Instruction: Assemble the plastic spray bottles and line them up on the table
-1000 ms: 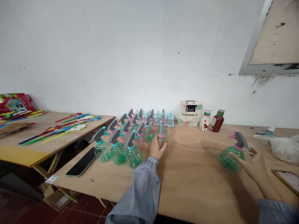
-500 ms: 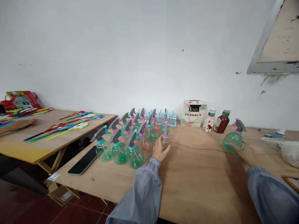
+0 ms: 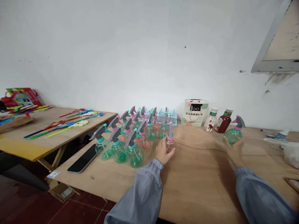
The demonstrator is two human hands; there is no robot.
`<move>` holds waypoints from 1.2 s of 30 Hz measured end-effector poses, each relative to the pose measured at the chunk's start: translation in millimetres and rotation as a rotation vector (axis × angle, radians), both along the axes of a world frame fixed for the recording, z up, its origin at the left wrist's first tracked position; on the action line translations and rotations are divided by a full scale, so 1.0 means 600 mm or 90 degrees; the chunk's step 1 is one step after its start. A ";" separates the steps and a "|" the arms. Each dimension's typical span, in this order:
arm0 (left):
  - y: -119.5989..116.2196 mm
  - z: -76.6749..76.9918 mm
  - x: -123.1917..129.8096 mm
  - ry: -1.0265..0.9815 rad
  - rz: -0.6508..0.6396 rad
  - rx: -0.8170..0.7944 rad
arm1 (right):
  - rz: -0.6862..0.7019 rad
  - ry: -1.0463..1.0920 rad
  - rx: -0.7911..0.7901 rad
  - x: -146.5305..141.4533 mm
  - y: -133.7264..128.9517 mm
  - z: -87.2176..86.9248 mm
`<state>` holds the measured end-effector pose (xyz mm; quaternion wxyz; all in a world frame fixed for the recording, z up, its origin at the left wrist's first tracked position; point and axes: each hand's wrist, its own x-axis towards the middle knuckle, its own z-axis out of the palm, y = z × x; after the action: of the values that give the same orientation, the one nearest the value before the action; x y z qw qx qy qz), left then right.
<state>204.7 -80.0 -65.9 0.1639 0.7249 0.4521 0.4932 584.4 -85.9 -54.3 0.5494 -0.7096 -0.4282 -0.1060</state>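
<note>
My left hand (image 3: 164,151) is wrapped round a clear spray bottle (image 3: 170,143) with a pink collar and grey trigger head, upright at the right end of a group of spray bottles. My right hand (image 3: 234,151) is at a green spray bottle (image 3: 234,135) with a pink collar, its fingers against the near side of the round body. To the left stand several spray bottles in rows, among them a green one (image 3: 135,156) with a teal collar at the front and a pinkish one (image 3: 143,142) behind it.
A black phone (image 3: 82,159) lies on the wooden table (image 3: 191,186) left of the bottles. A paper bag (image 3: 194,113), a white bottle (image 3: 211,120) and a dark red bottle (image 3: 223,121) stand near the wall. Colourful hand-shaped sticks (image 3: 67,123) lie on the left table.
My left hand and its bottle have moved slightly right, away from the group. My right hand has shifted left and round to the near side of the green bottle.
</note>
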 end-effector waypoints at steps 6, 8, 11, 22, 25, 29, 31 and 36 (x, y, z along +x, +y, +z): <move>-0.060 0.005 0.048 0.091 -0.009 -0.022 | 0.531 0.006 -0.041 -0.199 -0.032 0.004; -0.081 0.001 0.059 0.128 -0.048 -0.003 | 0.649 0.025 -0.041 -0.248 -0.045 0.016; -0.090 -0.007 0.063 0.116 -0.121 0.064 | 0.704 0.086 -0.050 -0.283 -0.061 0.027; 0.135 0.067 0.049 -0.157 0.137 0.024 | 0.667 0.205 -0.024 -0.289 -0.096 0.025; 0.158 0.073 0.051 -0.094 0.165 -0.041 | 0.633 0.234 -0.022 -0.280 -0.096 0.019; 0.142 0.071 0.046 0.021 0.205 -0.081 | 0.623 0.355 0.042 -0.271 -0.093 0.020; 0.120 0.068 0.040 0.073 0.204 -0.079 | 0.658 0.452 0.043 -0.271 -0.091 0.028; 0.046 0.051 0.021 0.150 0.215 -0.048 | 0.717 0.606 -0.014 -0.281 -0.088 0.050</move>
<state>217.3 -52.6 -35.1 0.0515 0.6849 0.6014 0.4081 416.0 -138.6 -24.0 0.6398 -0.3572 -0.4439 0.5158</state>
